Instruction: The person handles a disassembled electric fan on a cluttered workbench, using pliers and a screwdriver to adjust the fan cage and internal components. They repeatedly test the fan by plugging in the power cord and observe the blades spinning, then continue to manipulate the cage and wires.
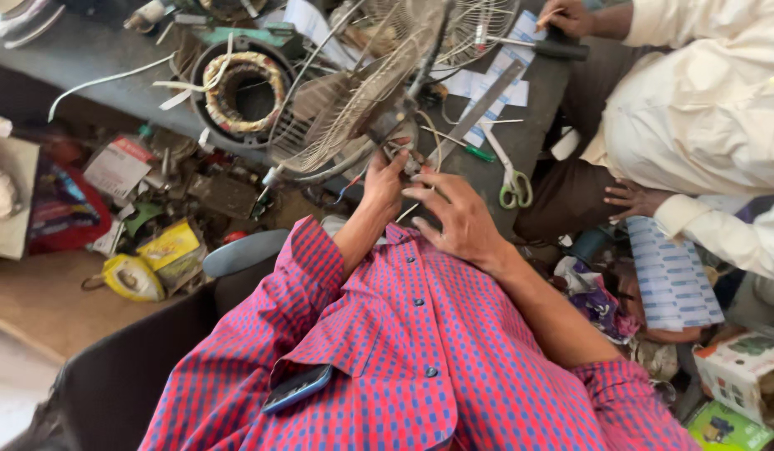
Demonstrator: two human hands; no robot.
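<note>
Green-handled scissors (514, 185) lie near what looks like a copper-wound stator (243, 90).

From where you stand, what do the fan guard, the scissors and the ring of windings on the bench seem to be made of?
Fan guard: thin wire, likely steel, dull grey and dusty, seen as open spokes.
Scissors: pale metal blades, green handles that look plastic.
Ring of windings: probably copper wire, wrapped in yellowish tape or sleeving, inside a dark metal housing.

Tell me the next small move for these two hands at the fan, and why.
Probably steady the wire fan guard with the left hand first. It leans tilted over the bench edge, and both the left hand and the right hand are bunched at the small wires at its hub, so neither visibly braces the guard itself.
</note>
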